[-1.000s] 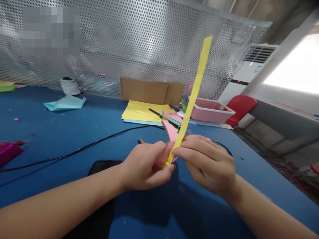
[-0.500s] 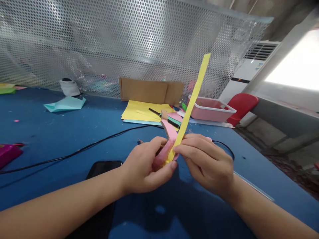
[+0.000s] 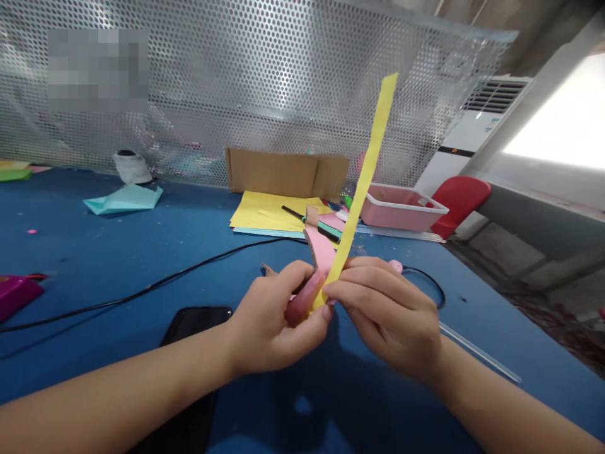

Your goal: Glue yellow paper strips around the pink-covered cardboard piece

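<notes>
Over the blue table (image 3: 118,252), a long, slim yellow strip (image 3: 362,189), gently curved.

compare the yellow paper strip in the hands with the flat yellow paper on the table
The yellow paper strip is long and narrow; the flat yellow paper is broad. The strip slants upward from the right hand, while the flat yellow paper lies over light blue paper. Both are yellow.
</notes>
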`<state>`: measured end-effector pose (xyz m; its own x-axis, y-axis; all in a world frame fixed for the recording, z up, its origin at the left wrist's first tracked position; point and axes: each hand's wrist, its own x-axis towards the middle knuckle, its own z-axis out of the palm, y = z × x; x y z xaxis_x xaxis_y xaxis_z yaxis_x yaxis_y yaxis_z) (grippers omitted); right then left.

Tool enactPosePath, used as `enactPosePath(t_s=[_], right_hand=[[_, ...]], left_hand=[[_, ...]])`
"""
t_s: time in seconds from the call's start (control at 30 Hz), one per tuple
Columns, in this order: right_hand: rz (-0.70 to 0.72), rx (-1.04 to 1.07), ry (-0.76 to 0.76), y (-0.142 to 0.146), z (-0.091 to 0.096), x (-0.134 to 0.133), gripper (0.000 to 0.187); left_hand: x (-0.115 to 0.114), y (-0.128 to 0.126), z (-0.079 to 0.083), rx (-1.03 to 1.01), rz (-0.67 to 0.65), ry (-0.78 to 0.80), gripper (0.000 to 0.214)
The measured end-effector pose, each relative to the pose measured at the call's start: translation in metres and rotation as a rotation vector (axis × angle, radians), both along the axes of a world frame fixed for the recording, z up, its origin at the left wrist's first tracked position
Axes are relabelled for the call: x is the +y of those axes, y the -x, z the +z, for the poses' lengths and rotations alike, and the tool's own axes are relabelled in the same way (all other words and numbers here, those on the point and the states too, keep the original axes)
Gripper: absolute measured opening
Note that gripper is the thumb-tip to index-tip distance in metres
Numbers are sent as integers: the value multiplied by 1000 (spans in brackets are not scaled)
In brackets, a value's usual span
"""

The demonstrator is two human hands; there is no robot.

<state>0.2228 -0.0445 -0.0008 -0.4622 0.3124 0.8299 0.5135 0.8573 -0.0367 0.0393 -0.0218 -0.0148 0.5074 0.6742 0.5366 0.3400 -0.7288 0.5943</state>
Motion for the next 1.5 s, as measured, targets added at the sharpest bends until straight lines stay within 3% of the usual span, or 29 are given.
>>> enactPosePath(t_s=[0.3,0.67,0.83,0.93,1.07,1.17,1.23,1.33,1.5], right_hand=[[-97,-12,-27,-2,-2,-2,21],[-92,-36,-68,0,0,-5,22],[-87,4,-36,-16,6,6,25],[-264,148,175,-47,16,22,20],[-516,-223,575,-105,11,49,29],[-428,-484,752,-145,-12,65,35],[-351,-546,752,-158,-26,72,39],[-324,-556,731,-155,-34,77,51],[-222,-536,617,-125,-16,72,29]], left_hand=[[0,-1,0,-23,25,-142,11],[-1,-1,2,-74,-26,-122,10],[8,1,3,-143,8,45,11],[17,5,3,-299,2,222,14],[30,7,2,-518,-31,448,18],[38,9,2,-645,-59,527,17],[42,10,4,-718,-62,543,15],[46,12,7,-799,-59,577,13],[47,13,10,-857,-83,647,15]])
